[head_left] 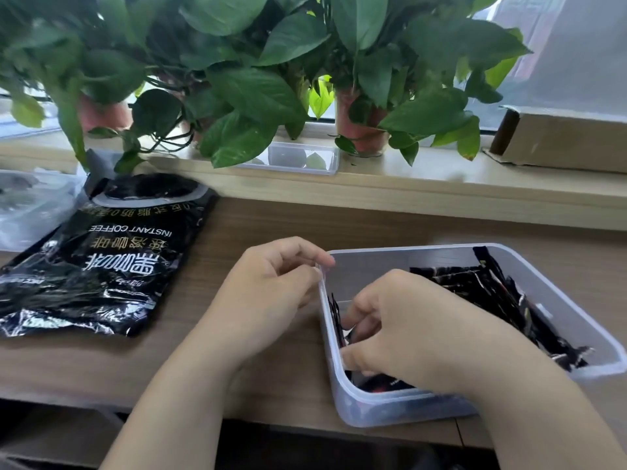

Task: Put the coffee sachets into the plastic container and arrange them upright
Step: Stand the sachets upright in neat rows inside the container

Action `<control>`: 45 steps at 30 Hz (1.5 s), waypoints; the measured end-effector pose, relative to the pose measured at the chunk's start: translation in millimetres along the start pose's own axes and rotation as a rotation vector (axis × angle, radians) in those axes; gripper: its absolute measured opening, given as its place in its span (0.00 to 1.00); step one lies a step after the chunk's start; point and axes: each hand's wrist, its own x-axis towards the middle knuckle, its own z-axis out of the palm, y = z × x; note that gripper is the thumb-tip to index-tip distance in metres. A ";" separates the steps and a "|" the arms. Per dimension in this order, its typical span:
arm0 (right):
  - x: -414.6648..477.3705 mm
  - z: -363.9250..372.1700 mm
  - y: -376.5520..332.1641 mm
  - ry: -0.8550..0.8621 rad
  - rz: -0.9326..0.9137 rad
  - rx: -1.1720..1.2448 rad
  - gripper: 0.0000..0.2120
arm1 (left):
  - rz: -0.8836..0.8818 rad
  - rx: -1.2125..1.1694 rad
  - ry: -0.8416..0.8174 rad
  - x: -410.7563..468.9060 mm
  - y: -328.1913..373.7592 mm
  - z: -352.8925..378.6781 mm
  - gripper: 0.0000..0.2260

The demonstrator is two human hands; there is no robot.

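Left hand [271,283] pinches the rim of the translucent rectangular plastic container [373,412], likely steadying it; right hand [407,327], inside, has its grip narrowed on a few black glossy coffee sachets [492,290] beside the left grip, apparently standing them upright.

Printed upside down on the black foil bag [112,262]: "INSTANT COFFEE" in white capitals. Just below, gold Chinese characters, probably 速溶咖啡, then larger white ones, 黑咖啡. Small gold line near the bag's mouth too blurred to read. Print on the coffee sachets [488,286] illegible.
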 end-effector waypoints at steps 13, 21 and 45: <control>1.3 -3.4 10.0 0.095 -0.116 0.100 0.10 | -0.113 0.869 -0.333 7.2 28.7 17.8 0.14; -40.6 -65.1 33.5 0.651 -0.533 0.292 0.18 | -0.155 0.964 -0.351 13.6 32.3 19.2 0.15; 15.6 -57.5 62.8 0.200 -0.261 -0.125 0.08 | -0.187 0.873 -0.149 19.8 27.3 5.5 0.17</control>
